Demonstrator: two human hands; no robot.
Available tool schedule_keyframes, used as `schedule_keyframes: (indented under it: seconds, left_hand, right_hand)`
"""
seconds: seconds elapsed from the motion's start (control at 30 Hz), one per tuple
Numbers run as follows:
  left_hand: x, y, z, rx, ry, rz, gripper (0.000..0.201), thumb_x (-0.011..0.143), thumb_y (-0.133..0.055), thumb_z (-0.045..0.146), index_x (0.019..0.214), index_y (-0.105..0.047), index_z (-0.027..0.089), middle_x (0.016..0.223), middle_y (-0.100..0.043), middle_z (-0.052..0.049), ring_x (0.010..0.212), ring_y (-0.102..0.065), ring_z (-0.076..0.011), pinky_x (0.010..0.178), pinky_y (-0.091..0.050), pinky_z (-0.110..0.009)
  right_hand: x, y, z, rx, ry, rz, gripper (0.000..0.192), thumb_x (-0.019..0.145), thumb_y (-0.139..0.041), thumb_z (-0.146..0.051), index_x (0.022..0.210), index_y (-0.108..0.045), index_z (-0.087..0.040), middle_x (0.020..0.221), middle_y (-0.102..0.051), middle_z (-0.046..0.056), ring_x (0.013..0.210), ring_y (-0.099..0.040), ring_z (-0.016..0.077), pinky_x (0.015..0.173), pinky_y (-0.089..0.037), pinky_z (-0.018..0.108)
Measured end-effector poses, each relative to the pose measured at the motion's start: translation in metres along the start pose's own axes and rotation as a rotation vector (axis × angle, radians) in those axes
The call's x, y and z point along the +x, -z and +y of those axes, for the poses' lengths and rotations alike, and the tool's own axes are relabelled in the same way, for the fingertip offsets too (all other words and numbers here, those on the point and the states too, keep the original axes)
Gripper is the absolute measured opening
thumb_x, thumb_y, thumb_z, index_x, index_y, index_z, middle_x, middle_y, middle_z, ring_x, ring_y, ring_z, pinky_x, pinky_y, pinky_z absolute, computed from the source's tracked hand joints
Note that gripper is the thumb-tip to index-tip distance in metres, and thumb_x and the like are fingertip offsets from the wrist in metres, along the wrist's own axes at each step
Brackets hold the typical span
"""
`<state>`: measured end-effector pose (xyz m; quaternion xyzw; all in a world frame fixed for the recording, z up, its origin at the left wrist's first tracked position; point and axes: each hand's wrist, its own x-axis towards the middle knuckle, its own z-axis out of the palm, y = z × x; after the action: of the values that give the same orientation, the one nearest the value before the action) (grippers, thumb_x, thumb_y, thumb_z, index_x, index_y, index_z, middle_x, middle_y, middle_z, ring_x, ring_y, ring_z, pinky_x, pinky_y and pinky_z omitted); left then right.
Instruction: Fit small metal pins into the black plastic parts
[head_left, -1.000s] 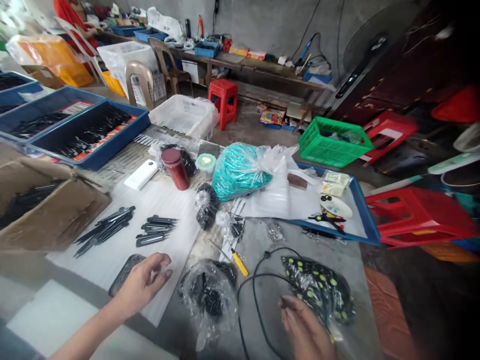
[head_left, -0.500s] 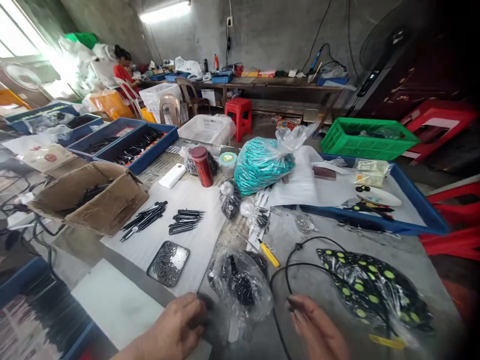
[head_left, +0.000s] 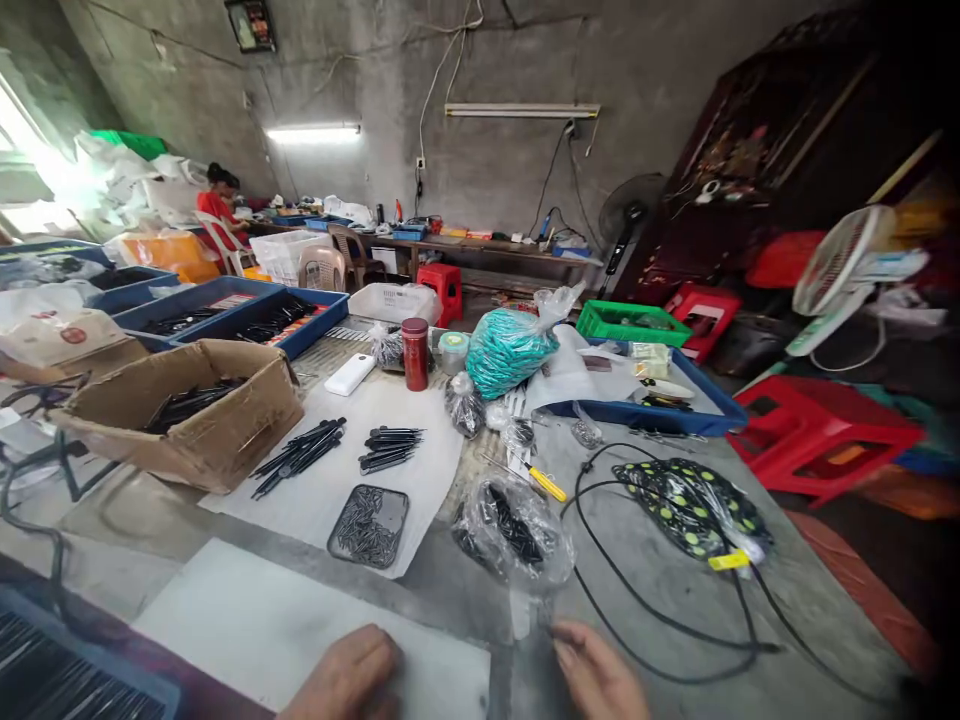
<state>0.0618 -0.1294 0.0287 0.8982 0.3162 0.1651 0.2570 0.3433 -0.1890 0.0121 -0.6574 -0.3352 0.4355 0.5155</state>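
Observation:
Only the tops of my two hands show at the bottom edge. My left hand [head_left: 346,678] rests knuckles-up on a white sheet [head_left: 247,625], fingers curled under and hidden. My right hand [head_left: 600,678] lies on the grey table, fingertips right at the near end of a black cable [head_left: 645,610] and the tail of a clear bag of black parts [head_left: 514,520]. Whether it grips the cable is unclear. A small metal tray of dark pins [head_left: 369,524] sits beyond my left hand. A black pouch with green dots [head_left: 694,505] lies further right.
Black clips [head_left: 390,448] and black sticks [head_left: 296,455] lie on white paper beside a cardboard box [head_left: 202,440]. Behind them are a red canister [head_left: 414,352], a teal-filled bag [head_left: 510,350], a yellow-handled screwdriver [head_left: 546,484], and blue trays [head_left: 637,412]. Red stools stand right; a person sits far left.
The view has tilted up and pulled back. Both hands have drawn toward me to the bottom edge; my left hand moved from the pin tray onto the white sheet.

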Motion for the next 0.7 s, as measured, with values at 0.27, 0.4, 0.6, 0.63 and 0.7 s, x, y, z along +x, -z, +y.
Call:
schedule_keyframes:
  seconds: [0.27, 0.4, 0.6, 0.63, 0.7]
  left_hand:
    - [-0.011, -0.012, 0.0, -0.007, -0.079, 0.067, 0.015, 0.075, -0.044, 0.017, 0.088, -0.051, 0.02, 0.08, -0.056, -0.005, 0.076, -0.05, -0.0177, 0.077, -0.041, -0.033]
    - [-0.013, -0.017, -0.002, 0.05, -0.088, 0.085, 0.014, 0.074, -0.043, 0.015, 0.086, -0.05, 0.019, 0.08, -0.055, -0.005, 0.076, -0.049, -0.0178, 0.073, -0.04, -0.032]
    - [-0.013, -0.02, -0.002, 0.097, -0.113, 0.112, 0.01, 0.071, -0.046, 0.016, 0.081, -0.049, 0.018, 0.077, -0.054, -0.004, 0.073, -0.047, -0.0162, 0.069, -0.038, -0.029]
    - [-0.013, -0.02, -0.002, 0.106, -0.113, 0.107, 0.01, 0.071, -0.046, 0.016, 0.08, -0.049, 0.018, 0.077, -0.054, -0.003, 0.073, -0.047, -0.0161, 0.069, -0.038, -0.029]
    - [-0.012, -0.02, -0.002, 0.12, -0.103, 0.098, 0.01, 0.069, -0.048, 0.017, 0.079, -0.049, 0.018, 0.076, -0.053, -0.003, 0.073, -0.047, -0.016, 0.069, -0.038, -0.028]
  right_hand:
    - [-0.03, -0.015, 0.028, -0.128, 0.05, 0.232, 0.034, 0.051, -0.065, -0.044, 0.067, -0.069, -0.014, 0.066, -0.067, 0.007, 0.059, -0.058, 0.019, 0.049, -0.047, 0.023]
    - [-0.034, -0.019, 0.035, -0.189, 0.154, 0.259, 0.032, 0.056, -0.061, -0.043, 0.071, -0.068, -0.015, 0.066, -0.066, 0.006, 0.06, -0.059, 0.0191, 0.052, -0.047, 0.024]
    - [-0.034, -0.021, 0.036, -0.162, 0.244, 0.294, 0.028, 0.056, -0.062, -0.04, 0.069, -0.068, -0.016, 0.053, -0.061, 0.002, 0.052, -0.055, 0.0173, 0.043, -0.042, 0.023]
    - [-0.034, -0.021, 0.036, -0.156, 0.254, 0.296, 0.028, 0.055, -0.062, -0.04, 0.069, -0.068, -0.017, 0.051, -0.06, 0.001, 0.051, -0.055, 0.017, 0.043, -0.042, 0.023]
    - [-0.035, -0.022, 0.036, -0.155, 0.269, 0.293, 0.027, 0.054, -0.063, -0.04, 0.067, -0.068, -0.017, 0.049, -0.059, 0.001, 0.05, -0.054, 0.0167, 0.042, -0.041, 0.023]
